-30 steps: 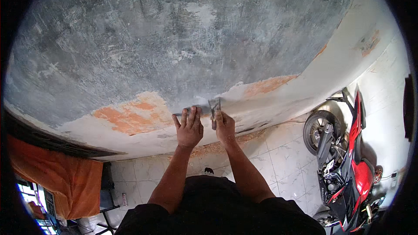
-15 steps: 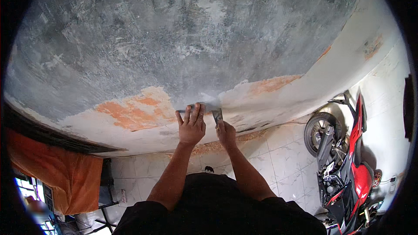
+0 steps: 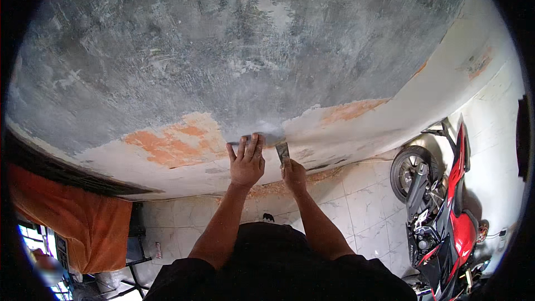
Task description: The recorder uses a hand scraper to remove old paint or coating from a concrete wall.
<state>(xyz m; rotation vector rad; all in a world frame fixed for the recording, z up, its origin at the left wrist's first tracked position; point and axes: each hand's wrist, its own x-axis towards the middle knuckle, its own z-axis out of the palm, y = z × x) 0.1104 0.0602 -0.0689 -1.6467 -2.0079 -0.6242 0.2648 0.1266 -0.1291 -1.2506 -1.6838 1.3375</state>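
Note:
My left hand rests on the lower part of the wall, fingers extended over a dark strip at the edge of the grey coating; I cannot make out whether that is a thin object or shadow. Just right of it, my right hand grips a narrow metal scraper, its blade upward against the wall. Around them the wall shows grey skim coat, off-white areas and patches of bare orange.
A red and black motorbike stands on the right. At lower left are an orange cloth over something, a black frame and a bright screen or window, partly blurred. The white tiled floor has debris along the wall's foot.
My right hand and scraper have moved down and slightly right, so the blade sits lower. My left hand has shifted slightly right and stays on the wall.

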